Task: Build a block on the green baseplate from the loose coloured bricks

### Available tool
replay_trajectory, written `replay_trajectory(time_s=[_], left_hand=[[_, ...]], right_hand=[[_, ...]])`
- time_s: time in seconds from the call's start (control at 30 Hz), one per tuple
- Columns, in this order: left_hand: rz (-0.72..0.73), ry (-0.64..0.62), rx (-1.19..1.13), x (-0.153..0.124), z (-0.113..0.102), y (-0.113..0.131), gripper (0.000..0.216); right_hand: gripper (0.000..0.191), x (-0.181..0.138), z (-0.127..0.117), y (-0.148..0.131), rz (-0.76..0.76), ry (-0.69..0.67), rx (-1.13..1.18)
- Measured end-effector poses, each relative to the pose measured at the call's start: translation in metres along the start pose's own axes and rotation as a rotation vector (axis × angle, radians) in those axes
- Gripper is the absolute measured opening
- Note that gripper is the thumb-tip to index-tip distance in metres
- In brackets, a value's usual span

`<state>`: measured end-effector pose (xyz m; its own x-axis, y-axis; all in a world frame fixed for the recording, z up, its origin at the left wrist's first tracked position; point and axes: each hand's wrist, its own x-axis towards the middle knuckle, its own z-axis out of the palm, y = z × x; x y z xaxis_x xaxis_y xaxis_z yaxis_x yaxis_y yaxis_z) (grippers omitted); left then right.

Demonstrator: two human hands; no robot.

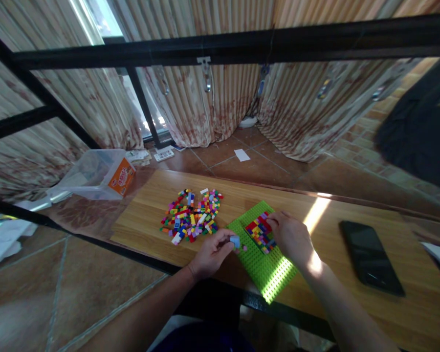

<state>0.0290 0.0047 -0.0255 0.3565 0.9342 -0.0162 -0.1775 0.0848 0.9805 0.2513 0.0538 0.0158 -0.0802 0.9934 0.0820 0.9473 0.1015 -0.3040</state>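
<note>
A green baseplate (264, 266) lies on the wooden table (333, 230), with a patch of coloured bricks (258, 232) built on its far part. My right hand (289, 237) rests on the right edge of that patch, fingers curled down onto the bricks. My left hand (212, 252) hovers at the plate's left edge and pinches a small light blue brick (235, 241) between thumb and fingers. A pile of several loose coloured bricks (192, 215) lies on the table just left of the plate, beyond my left hand.
A black phone (370, 256) lies on the table to the right. A clear plastic box (100, 173) with an orange label stands at the table's far left end. A black metal bar (242, 46) crosses above. Curtains hang behind, over a tiled floor.
</note>
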Motion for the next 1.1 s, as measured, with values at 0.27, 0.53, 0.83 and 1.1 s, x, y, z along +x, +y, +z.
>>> replay_trajectory(time_s=[0.27, 0.53, 0.83, 1.1], left_hand=[[0.006, -0.016, -0.016, -0.001, 0.001, 0.0, 0.023], [-0.012, -0.028, -0.006, -0.001, 0.001, 0.001, 0.024], [-0.005, -0.043, 0.041, -0.001, 0.0, 0.001, 0.022], [0.003, -0.057, 0.043, -0.001, 0.0, 0.002, 0.021]], right_hand=[[0.026, 0.001, 0.0, 0.003, -0.003, 0.015, 0.054], [0.029, 0.01, -0.012, -0.007, -0.042, -0.128, -0.168], [0.031, 0.027, -0.025, -0.027, -0.053, -0.263, -0.312], [0.029, 0.023, -0.023, -0.024, -0.032, -0.211, -0.321]])
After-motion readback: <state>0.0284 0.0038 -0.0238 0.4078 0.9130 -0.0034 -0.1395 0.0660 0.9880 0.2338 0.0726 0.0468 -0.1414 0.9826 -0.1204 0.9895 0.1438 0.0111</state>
